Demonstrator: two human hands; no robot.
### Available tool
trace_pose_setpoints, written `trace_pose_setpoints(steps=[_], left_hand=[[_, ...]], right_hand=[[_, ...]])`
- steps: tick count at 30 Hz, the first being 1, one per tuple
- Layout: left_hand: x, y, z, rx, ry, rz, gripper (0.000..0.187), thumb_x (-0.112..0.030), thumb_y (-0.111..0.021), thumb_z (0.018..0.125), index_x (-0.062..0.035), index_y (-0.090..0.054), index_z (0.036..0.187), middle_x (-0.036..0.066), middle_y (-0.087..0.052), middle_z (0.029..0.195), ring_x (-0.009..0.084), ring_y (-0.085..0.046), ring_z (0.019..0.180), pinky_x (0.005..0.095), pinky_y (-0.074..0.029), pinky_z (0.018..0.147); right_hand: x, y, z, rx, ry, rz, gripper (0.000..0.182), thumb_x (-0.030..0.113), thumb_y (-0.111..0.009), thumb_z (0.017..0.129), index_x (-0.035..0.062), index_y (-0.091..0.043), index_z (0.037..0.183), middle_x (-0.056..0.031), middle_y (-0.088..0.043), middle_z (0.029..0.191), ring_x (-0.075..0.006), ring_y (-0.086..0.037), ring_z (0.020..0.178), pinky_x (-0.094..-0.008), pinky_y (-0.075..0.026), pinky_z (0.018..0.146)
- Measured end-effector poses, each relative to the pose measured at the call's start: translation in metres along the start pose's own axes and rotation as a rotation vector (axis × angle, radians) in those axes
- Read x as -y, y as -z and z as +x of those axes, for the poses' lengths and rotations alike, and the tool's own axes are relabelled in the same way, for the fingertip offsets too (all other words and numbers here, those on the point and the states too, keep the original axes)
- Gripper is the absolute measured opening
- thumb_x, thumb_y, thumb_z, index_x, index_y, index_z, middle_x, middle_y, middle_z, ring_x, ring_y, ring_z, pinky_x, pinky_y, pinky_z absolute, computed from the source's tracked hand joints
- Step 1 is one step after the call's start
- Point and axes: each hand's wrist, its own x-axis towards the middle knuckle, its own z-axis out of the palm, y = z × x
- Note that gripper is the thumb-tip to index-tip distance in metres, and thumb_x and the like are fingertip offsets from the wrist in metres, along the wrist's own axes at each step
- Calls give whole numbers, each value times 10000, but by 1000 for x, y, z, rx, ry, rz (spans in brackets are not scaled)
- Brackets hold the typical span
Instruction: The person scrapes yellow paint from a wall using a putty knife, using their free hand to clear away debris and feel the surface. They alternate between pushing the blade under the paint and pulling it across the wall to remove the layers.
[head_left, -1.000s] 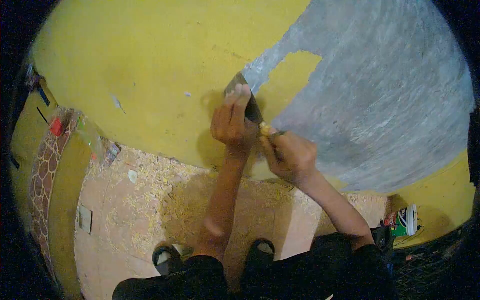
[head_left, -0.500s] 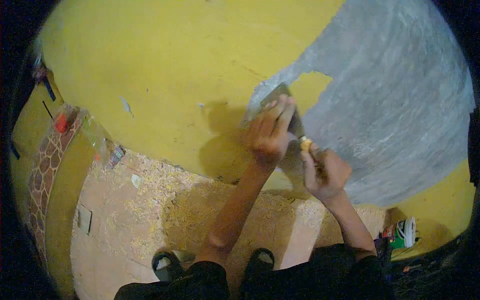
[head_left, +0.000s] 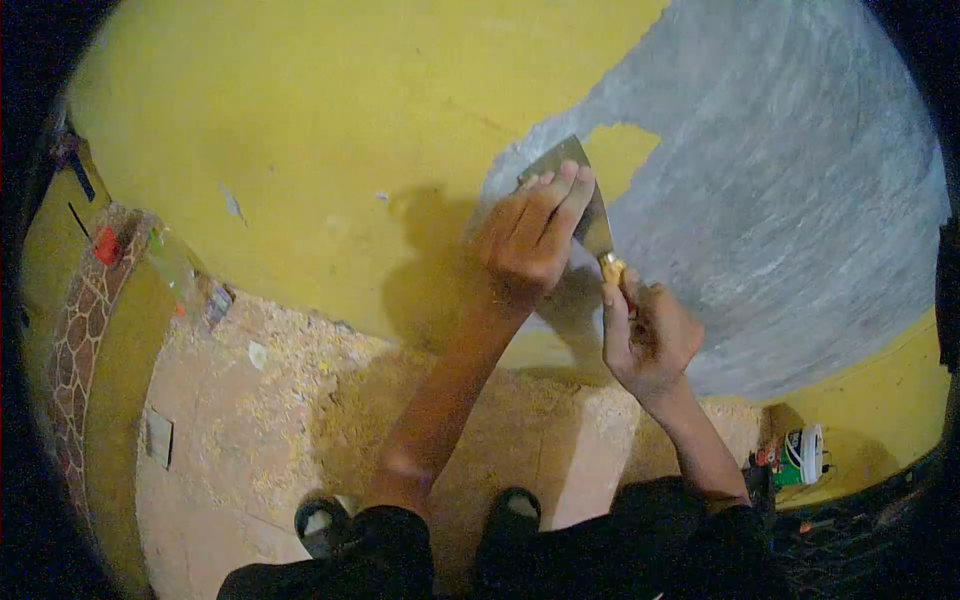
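Observation:
My right hand [head_left: 655, 335] is closed round the yellowish handle of a paint scraper [head_left: 595, 228]. Its wide metal blade points up and left against a wall [head_left: 300, 130] of yellow paint. On the blade lie the outstretched fingers of my left hand [head_left: 535, 225], pressing it from above; the thumb is hidden. Bare grey plaster [head_left: 770, 200] spreads to the right of the blade, and a small island of yellow paint [head_left: 625, 150] is left beside the blade's tip. A narrow grey strip runs along the blade's upper left side.
Yellow paint flakes [head_left: 290, 370] litter the floor at the wall's foot. A green and white paint bucket [head_left: 802, 455] stands at the lower right. On the left are a stone-patterned ledge [head_left: 85, 340] and a flat tile-like piece [head_left: 158, 438]. Two sandalled feet show below.
Both hands and the scraper have shifted slightly up along the wall. The whole view has also drifted a little left.

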Motion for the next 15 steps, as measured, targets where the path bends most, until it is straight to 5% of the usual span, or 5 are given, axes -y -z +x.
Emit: trace_pose_setpoints(steps=[12, 15], left_hand=[[16, -11, 15, -176, -15, 75, 274, -97, -588, 776, -128, -668, 1036, 7, -662, 1016, 151, -629, 850, 281, -506, 760], [10, -5, 12, -50, -95, 15, 279, -92, -586, 775, -126, -666, 1041, 8, -664, 1013, 157, -631, 856, 285, -510, 752]], right_hand=[[7, -3, 8, 1, 6, 23, 138, 80, -735, 735, 18, -634, 808, -73, -511, 539, -181, -491, 404, -294, -369, 372], [-2, -9, -3, -80, -9, 36, 139, 79, -732, 740, 14, -638, 821, -73, -501, 533, -173, -476, 390, -286, -358, 368]])
